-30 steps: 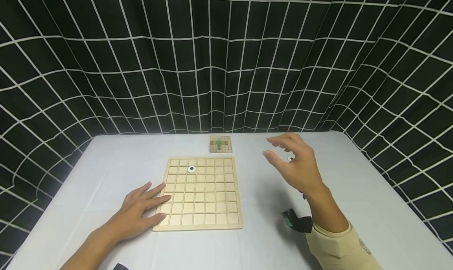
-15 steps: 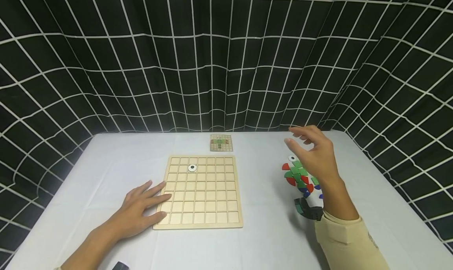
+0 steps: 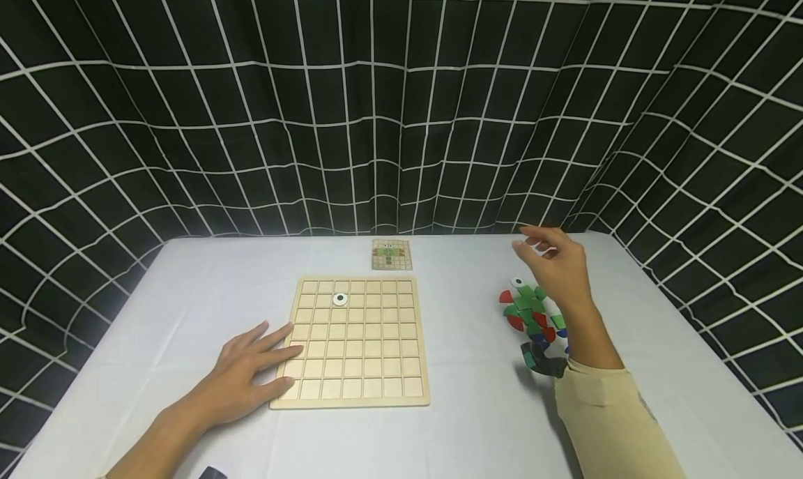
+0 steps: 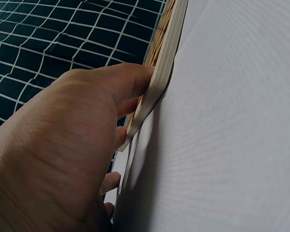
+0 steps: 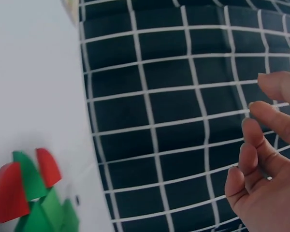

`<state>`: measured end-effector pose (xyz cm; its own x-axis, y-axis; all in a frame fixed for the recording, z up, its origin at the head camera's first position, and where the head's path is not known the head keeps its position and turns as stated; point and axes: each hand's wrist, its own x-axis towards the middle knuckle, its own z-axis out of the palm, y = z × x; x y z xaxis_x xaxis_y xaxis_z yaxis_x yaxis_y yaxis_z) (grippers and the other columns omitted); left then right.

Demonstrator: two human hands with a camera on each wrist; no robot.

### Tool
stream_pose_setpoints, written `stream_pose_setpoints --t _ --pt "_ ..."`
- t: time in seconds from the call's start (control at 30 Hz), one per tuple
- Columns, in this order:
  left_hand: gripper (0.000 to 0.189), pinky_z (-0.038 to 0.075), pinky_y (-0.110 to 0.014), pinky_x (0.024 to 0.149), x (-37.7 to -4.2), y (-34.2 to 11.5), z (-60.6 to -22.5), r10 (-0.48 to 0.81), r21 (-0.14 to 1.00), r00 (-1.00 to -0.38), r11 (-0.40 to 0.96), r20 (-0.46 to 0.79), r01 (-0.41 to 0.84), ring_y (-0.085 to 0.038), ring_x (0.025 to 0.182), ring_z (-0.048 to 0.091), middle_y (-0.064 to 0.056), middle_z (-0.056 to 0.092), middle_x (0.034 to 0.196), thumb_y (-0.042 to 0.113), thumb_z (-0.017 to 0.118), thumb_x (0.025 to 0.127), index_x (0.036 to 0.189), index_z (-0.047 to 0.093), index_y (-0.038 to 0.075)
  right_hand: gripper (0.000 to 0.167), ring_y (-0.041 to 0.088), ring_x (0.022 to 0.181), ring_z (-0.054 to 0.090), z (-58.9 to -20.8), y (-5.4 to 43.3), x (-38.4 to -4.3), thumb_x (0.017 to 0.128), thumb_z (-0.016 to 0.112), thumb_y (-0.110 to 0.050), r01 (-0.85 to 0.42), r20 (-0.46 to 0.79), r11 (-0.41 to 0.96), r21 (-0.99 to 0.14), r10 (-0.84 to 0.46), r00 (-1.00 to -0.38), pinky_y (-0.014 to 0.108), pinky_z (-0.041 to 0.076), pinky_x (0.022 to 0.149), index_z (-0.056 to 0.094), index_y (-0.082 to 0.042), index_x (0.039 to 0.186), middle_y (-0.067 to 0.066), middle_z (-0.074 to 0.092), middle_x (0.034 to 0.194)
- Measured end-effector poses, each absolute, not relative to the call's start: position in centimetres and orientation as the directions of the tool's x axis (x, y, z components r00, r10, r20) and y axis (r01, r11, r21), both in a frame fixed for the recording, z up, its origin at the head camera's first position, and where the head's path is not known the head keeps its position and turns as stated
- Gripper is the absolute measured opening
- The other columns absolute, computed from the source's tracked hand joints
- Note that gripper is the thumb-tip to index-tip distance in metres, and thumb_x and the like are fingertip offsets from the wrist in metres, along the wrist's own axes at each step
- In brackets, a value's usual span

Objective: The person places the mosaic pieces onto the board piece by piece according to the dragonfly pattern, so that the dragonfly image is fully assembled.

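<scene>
A pale wooden grid board lies on the white table, with a round white eye piece in one of its upper cells. My left hand rests on the board's left edge, fingers spread. In the left wrist view, the thumb touches the board's rim. Raised over the right side is my right hand, its fingers loosely bent and thumb apart, holding nothing. Below it lies a pile of green pieces, red pieces and blue pieces, partly hidden by the wrist. Another eye piece tops the pile.
A small picture card with a green and red figure on a grid lies behind the board. Black cloth with white grid lines hangs around the table's back and sides. A dark device is worn at the right wrist.
My right hand has moved right from beside the board to over the coloured pieces, uncovering much of the pile. Thumb and fingers have drawn slightly closer. The left hand stays in place.
</scene>
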<state>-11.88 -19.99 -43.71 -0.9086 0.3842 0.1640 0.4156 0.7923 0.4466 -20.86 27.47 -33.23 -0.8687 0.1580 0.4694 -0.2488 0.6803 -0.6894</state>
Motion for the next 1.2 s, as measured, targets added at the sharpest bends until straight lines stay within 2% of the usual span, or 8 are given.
stream_pose_setpoints --t 0.07,0.23,0.47,0.63,0.73,0.87,0.97,1.2 --pt "0.044 0.015 -0.058 0.105 -11.9 -20.0 -43.7 0.380 0.451 -0.911 0.793 0.158 0.409 -0.038 0.138 0.025 0.003 0.041 0.147 0.049 0.064 0.081 0.122 0.060 0.034 0.034 0.021 0.092 0.050 -33.7 27.7 -21.3 0.087 0.064 -0.029 -0.225 0.448 0.675 -0.703 0.174 -0.877 0.023 0.038 0.074 0.066 -0.007 0.113 0.011 0.062 0.099" --pt "0.044 0.014 -0.059 0.106 -11.9 -20.0 -43.7 0.380 0.453 -0.912 0.794 0.153 0.406 -0.037 0.139 0.024 0.004 0.040 0.147 0.052 0.062 0.082 0.123 0.060 0.035 0.036 0.021 0.093 0.049 -35.1 28.3 -22.2 0.088 0.062 -0.033 -0.173 0.402 0.675 -0.717 0.199 -0.894 0.026 0.039 0.076 0.065 -0.007 0.113 0.012 0.062 0.100" --pt "0.044 0.014 -0.059 0.106 -11.9 -20.0 -43.9 0.384 0.449 -0.908 0.790 0.168 0.417 -0.038 0.139 0.024 0.004 0.040 0.147 0.050 0.063 0.082 0.123 0.060 0.035 0.041 0.014 0.089 0.045 -37.2 29.2 -23.1 0.088 0.061 -0.038 -0.089 0.309 0.672 -0.735 0.215 -0.926 0.027 0.040 0.069 0.064 -0.010 0.117 0.010 0.061 0.100" --pt "0.044 0.015 -0.058 0.105 -11.8 -20.0 -43.8 0.386 0.448 -0.906 0.788 0.174 0.422 -0.038 0.138 0.025 0.004 0.041 0.147 0.050 0.063 0.082 0.123 0.060 0.035 0.047 0.017 0.091 0.045 -38.4 29.6 -23.6 0.087 0.060 -0.045 -0.031 0.258 0.678 -0.734 0.236 -0.937 0.030 0.039 0.069 0.063 -0.010 0.118 0.010 0.060 0.100" --pt "0.044 0.015 -0.059 0.105 -11.8 -20.1 -43.8 0.388 0.449 -0.904 0.786 0.179 0.426 -0.038 0.138 0.025 0.003 0.041 0.147 0.050 0.064 0.082 0.123 0.060 0.034 0.049 0.017 0.089 0.045 -39.0 29.8 -23.8 0.085 0.061 -0.049 0.039 0.197 0.664 -0.747 0.276 -0.941 0.037 0.043 0.062 0.062 -0.013 0.119 0.006 0.059 0.099" --pt "0.043 0.016 -0.059 0.105 -11.8 -20.1 -43.8 0.392 0.447 -0.902 0.783 0.183 0.431 -0.038 0.138 0.026 0.003 0.041 0.147 0.049 0.064 0.082 0.123 0.060 0.035 0.053 0.019 0.091 0.048 -39.6 30.2 -24.0 0.085 0.060 -0.051 0.119 0.114 0.652 -0.749 0.304 -0.946 0.034 0.045 0.059 0.060 -0.014 0.122 0.008 0.057 0.103" --pt "0.043 0.016 -0.059 0.105 -11.8 -20.1 -43.8 0.390 0.447 -0.903 0.785 0.182 0.429 -0.038 0.138 0.026 0.003 0.041 0.147 0.049 0.064 0.082 0.123 0.060 0.035 0.052 0.024 0.096 0.049 -40.0 30.5 -24.1 0.087 0.059 -0.048 0.156 0.069 0.658 -0.737 0.302 -0.951 0.026 0.044 0.067 0.058 -0.012 0.125 0.012 0.057 0.109" --pt "0.043 0.015 -0.058 0.106 -11.8 -20.0 -43.8 0.379 0.450 -0.910 0.792 0.167 0.412 -0.038 0.138 0.025 0.005 0.040 0.147 0.050 0.064 0.082 0.123 0.059 0.037 0.051 0.030 0.105 0.051 -40.9 30.8 -24.1 0.088 0.059 -0.044 0.214 0.007 0.699 -0.682 0.299 -0.954 0.029 0.050 0.071 0.055 -0.013 0.128 0.015 0.055 0.119"
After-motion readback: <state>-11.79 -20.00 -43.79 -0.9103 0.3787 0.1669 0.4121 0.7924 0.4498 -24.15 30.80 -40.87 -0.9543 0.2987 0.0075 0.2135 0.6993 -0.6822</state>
